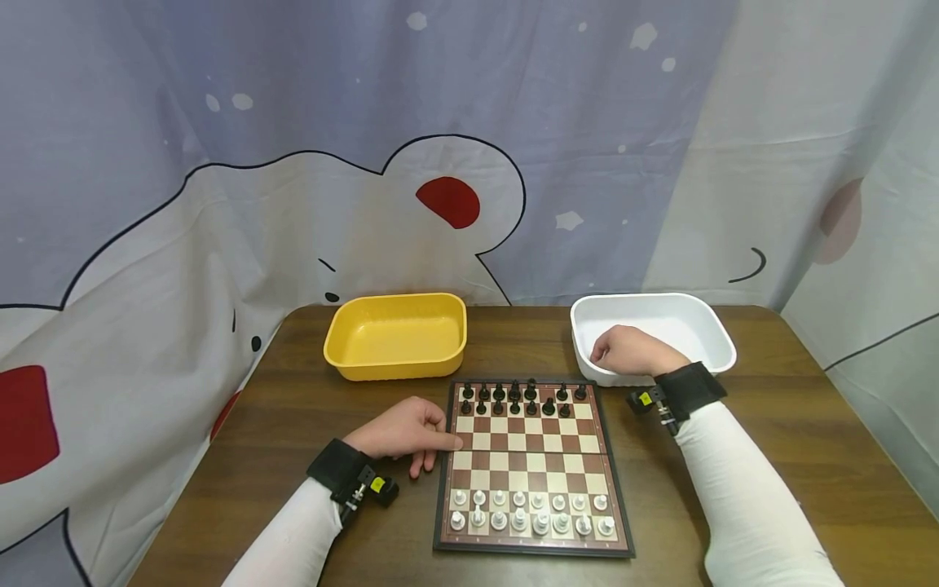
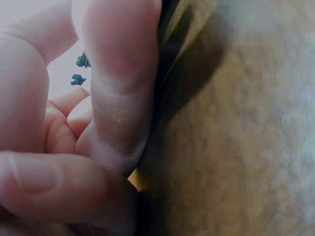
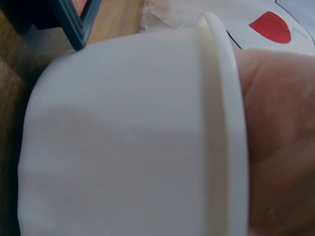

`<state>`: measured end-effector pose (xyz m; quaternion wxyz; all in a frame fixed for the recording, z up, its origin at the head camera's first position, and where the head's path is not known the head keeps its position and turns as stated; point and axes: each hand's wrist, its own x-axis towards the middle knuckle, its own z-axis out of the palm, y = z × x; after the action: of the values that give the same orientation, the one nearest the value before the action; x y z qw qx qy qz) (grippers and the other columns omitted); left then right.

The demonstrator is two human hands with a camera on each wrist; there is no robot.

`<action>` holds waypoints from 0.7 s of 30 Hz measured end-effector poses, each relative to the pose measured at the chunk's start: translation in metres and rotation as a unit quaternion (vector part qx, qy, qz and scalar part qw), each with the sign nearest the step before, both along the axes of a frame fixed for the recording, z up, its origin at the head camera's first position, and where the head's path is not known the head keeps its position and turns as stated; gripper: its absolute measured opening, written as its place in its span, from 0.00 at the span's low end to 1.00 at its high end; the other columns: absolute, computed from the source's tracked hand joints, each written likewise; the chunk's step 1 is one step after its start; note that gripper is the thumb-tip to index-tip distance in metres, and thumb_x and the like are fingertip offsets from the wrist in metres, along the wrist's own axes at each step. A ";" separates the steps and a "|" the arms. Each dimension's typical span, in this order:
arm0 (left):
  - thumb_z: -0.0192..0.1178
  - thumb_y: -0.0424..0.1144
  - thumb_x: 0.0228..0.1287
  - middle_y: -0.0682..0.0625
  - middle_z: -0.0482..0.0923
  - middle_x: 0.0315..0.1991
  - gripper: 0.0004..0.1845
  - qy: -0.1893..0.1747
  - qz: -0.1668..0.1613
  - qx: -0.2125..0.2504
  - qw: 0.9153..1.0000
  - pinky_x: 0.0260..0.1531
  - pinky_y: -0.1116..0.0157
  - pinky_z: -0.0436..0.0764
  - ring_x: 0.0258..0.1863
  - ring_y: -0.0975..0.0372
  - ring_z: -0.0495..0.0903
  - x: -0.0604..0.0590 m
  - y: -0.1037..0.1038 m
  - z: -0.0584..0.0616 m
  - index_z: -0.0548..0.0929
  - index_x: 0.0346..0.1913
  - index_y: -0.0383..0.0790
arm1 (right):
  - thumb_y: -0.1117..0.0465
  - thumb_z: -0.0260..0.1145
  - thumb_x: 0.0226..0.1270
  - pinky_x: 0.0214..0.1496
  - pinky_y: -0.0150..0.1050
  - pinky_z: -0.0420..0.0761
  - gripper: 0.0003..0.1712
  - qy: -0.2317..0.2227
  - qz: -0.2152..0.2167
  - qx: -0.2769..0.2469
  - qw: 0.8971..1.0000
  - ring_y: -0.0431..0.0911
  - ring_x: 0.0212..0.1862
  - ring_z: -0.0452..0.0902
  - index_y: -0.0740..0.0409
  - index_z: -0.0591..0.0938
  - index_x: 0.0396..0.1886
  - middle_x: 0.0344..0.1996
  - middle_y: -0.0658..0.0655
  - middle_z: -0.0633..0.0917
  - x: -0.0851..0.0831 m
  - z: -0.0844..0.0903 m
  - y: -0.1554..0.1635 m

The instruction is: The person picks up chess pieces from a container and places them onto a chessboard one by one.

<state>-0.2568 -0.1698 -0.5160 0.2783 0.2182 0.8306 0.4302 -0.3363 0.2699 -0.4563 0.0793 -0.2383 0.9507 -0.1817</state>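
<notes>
A folding chessboard (image 1: pixel 526 441) lies on the table. Rows of black chess pieces (image 1: pixel 515 395) stand at its far end and white chess pieces (image 1: pixel 519 519) at its near end. The far back row shows a gap right of its middle; the row before it has no piece at its right end. My left hand (image 1: pixel 406 432) touches the board's left edge with one extended finger. Inside the white basin (image 1: pixel 700 330), my right hand (image 1: pixel 634 350) hangs with its fingers bent down. Its fingertips are hidden in both views, so I cannot tell whether they hold anything.
A yellow basin (image 1: pixel 396 373) stands at the back left of the wooden table (image 1: pixel 293 424). A patterned curtain (image 1: pixel 352 212) hangs behind the table. The white basin's wall (image 3: pixel 118 128) fills most of the right wrist view.
</notes>
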 end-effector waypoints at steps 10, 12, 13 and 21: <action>0.76 0.60 0.71 0.43 0.88 0.21 0.25 0.000 -0.001 -0.003 1.000 0.11 0.68 0.63 0.12 0.58 0.84 0.001 0.000 0.001 0.86 0.29 0.42 | 0.70 0.66 0.64 0.45 0.45 0.81 0.10 0.013 -0.012 0.016 1.000 0.43 0.31 0.75 0.55 0.91 0.30 0.28 0.48 0.87 -0.001 -0.003 -0.006; 0.76 0.61 0.71 0.43 0.88 0.21 0.26 0.000 -0.001 -0.004 1.000 0.11 0.68 0.63 0.12 0.58 0.84 0.001 0.001 0.001 0.86 0.29 0.42 | 0.70 0.67 0.64 0.46 0.46 0.82 0.09 0.007 -0.018 0.021 1.000 0.44 0.32 0.77 0.56 0.92 0.31 0.30 0.49 0.88 -0.001 -0.003 -0.007; 0.76 0.61 0.71 0.43 0.88 0.21 0.26 0.000 0.000 -0.005 1.000 0.11 0.68 0.63 0.12 0.58 0.84 0.001 0.001 0.001 0.86 0.29 0.42 | 0.70 0.67 0.63 0.46 0.47 0.83 0.09 0.003 -0.020 0.022 1.000 0.44 0.33 0.78 0.56 0.92 0.32 0.30 0.49 0.88 -0.001 -0.003 -0.007; 0.76 0.61 0.71 0.43 0.88 0.21 0.26 -0.003 0.004 -0.002 1.000 0.11 0.68 0.64 0.12 0.58 0.84 0.001 0.001 0.001 0.86 0.29 0.41 | 0.68 0.67 0.66 0.42 0.45 0.79 0.09 -0.005 -0.041 0.016 0.999 0.45 0.31 0.75 0.56 0.93 0.34 0.30 0.50 0.88 0.001 0.004 -0.002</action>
<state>-0.2560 -0.1691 -0.5154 0.2794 0.2133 0.8317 0.4299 -0.3355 0.2682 -0.4523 0.0806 -0.1964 0.9622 -0.1706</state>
